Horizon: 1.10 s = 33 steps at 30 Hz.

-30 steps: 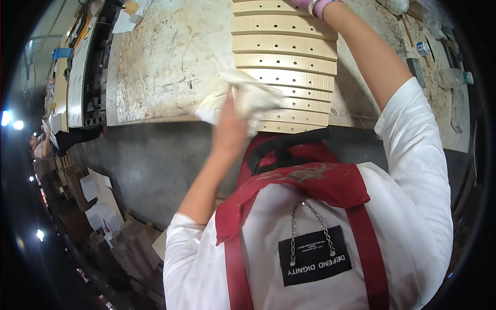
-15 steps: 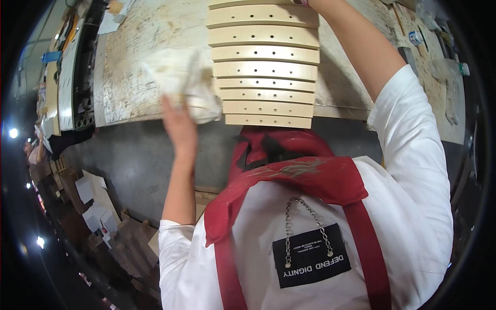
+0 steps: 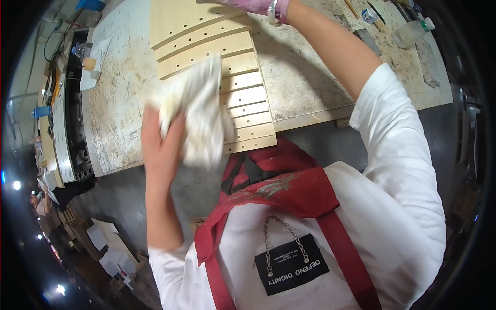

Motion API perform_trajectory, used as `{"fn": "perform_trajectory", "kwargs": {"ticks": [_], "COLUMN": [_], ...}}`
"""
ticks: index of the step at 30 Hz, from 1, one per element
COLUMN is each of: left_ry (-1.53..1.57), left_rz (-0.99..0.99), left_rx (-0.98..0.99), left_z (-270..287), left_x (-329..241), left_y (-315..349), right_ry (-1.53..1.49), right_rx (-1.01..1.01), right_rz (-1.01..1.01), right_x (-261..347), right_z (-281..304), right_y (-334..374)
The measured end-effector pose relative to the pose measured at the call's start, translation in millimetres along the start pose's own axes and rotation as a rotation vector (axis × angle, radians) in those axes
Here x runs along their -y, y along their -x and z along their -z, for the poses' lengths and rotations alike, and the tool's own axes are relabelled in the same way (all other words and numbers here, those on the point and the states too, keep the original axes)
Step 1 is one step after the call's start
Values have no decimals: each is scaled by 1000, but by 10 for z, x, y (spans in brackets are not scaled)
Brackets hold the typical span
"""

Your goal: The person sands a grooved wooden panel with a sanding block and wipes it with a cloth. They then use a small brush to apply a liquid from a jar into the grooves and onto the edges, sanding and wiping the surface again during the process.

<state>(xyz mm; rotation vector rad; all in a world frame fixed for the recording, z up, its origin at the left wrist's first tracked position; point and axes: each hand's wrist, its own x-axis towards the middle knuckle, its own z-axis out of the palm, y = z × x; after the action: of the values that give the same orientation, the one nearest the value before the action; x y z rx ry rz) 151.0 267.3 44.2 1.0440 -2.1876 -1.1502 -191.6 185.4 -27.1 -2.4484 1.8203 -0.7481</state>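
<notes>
My left hand is closed round a crumpled white cloth, blurred by motion. The cloth hangs over the left side of a stack of pale, wood-coloured boards and hides part of it. The boards lie overlapped in steps, their edges showing rows of small dark holes. At the top edge of the picture my right hand, in a pink glove, reaches across the far boards with its visible fingers stretched out. The rest of that hand is cut off by the frame.
The boards rest on a scuffed white worktable, their near end jutting past its front edge. A clear bottle with a green cap lies at the right. Farther left stand a blue container and a distant person.
My left hand has brought the cloth from beside the boards onto their left side. The view has shifted, so the boards appear slanted and farther left; more of my gloved right hand shows.
</notes>
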Motion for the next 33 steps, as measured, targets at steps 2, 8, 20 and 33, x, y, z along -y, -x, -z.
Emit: {"fn": "perform_trajectory", "kwargs": {"ticks": [2, 8, 20, 33], "left_ry": [-271, -774, -362, -533], "left_rz": [-341, -677, 388, -16], "left_rx": [-75, 263, 661, -42], "left_z": [-420, -1099, 606, 1039], "left_x": [-55, 387, 82, 1172], "left_y": [-524, 102, 530, -944], "right_ry": [26, 180, -53, 15], "right_rx": [-116, -57, -69, -133], "right_rz": [283, 169, -78, -251], "right_x": [-148, 259, 415, 388], "right_z": [-111, 49, 114, 6], "right_y": [-76, -44, 39, -2]}}
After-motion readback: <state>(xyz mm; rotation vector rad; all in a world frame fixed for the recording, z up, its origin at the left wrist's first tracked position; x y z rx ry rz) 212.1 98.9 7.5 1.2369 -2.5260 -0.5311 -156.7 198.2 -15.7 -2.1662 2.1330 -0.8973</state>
